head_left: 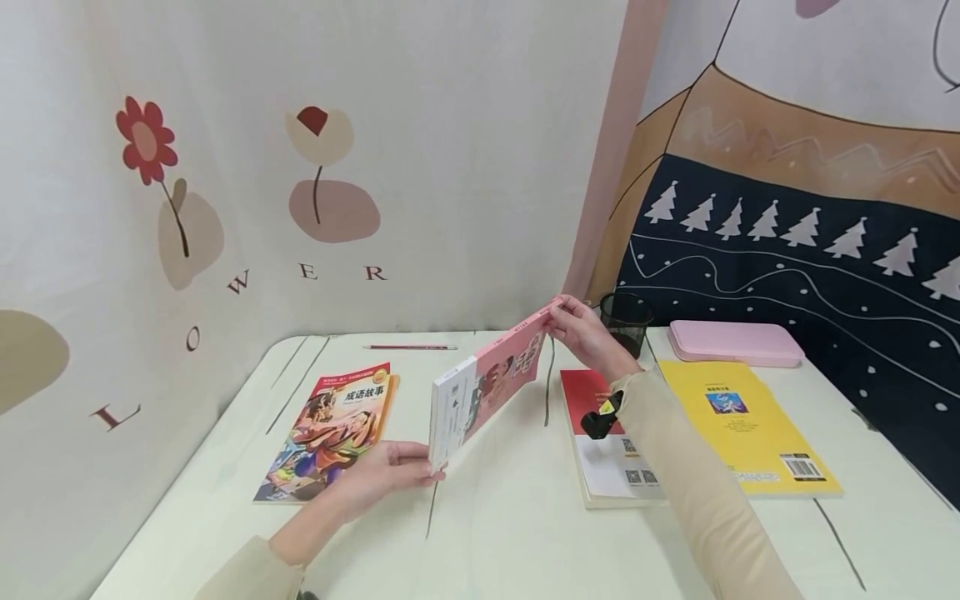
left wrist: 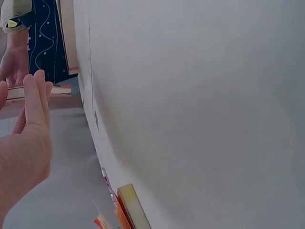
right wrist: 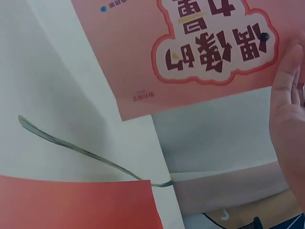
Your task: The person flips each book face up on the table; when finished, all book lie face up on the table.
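Both hands hold a pink and white book (head_left: 491, 375) tilted above the middle of the table. My left hand (head_left: 382, 479) pinches its lower near corner between thumb and fingers. At the upper far corner, my right hand (head_left: 585, 333) grips the pink end. The right wrist view shows the pink cover (right wrist: 136, 57) with large dark characters, upside down there. Left of the held book lies a storybook (head_left: 330, 437) with a colourful picture cover, on top of an orange-edged book. A red and white book (head_left: 600, 450) lies under the right forearm, partly hidden by it.
A yellow book (head_left: 750, 425) lies at the right, with a pink pencil case (head_left: 735, 343) behind it. A black mesh pen holder (head_left: 626, 321) stands at the back, beyond the right hand. Near the table's back edge lies a red pencil (head_left: 411, 347). Curtains hang behind the table.
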The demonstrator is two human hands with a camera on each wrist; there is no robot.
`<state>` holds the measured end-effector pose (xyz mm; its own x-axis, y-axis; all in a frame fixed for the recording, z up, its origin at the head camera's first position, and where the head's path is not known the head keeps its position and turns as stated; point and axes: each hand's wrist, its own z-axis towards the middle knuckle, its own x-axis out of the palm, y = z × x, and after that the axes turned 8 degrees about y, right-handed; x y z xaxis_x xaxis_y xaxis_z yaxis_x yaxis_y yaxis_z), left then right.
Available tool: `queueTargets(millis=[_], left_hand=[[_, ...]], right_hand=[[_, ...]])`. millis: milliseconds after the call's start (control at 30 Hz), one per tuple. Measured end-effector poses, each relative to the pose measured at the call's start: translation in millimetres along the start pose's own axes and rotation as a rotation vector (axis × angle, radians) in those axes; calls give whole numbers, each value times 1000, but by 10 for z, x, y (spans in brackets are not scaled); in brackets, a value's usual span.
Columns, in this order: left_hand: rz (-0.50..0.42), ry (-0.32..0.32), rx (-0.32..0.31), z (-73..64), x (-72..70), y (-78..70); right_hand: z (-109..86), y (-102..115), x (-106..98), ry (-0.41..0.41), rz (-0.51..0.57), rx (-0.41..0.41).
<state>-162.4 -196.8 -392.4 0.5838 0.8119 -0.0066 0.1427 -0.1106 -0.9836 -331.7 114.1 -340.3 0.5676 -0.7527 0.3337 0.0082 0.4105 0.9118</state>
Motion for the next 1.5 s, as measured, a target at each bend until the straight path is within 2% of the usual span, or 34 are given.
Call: queueTargets(millis=[333,467,667,900,1067,1200,1333,1500], left_hand=[[93,-147,4,14,57,-9],[99,-167,58,8,51,-12],[103,-178,100,-4,12,-6],[99,-213,102,-33,11,-33],[72,-227,112,-44,10,-41],[57,-240,100,-46,5,-41],[41,-252,79,-53,-6,-47],[14,-283,64,-65,-23,-58]], right_hand=[[34,-21,50,-127,-117,69],[43,-45,60,-195,-199,126],[20,-67,79,-256,-221,209],[27,-126,41,-263,-238,239],[27,-163,30,-279,-291,261],[20,-193,6,-295,-381,307],[-11,-208,-20,-260,-469,329],[-39,-224,-58,-153,-526,361]])
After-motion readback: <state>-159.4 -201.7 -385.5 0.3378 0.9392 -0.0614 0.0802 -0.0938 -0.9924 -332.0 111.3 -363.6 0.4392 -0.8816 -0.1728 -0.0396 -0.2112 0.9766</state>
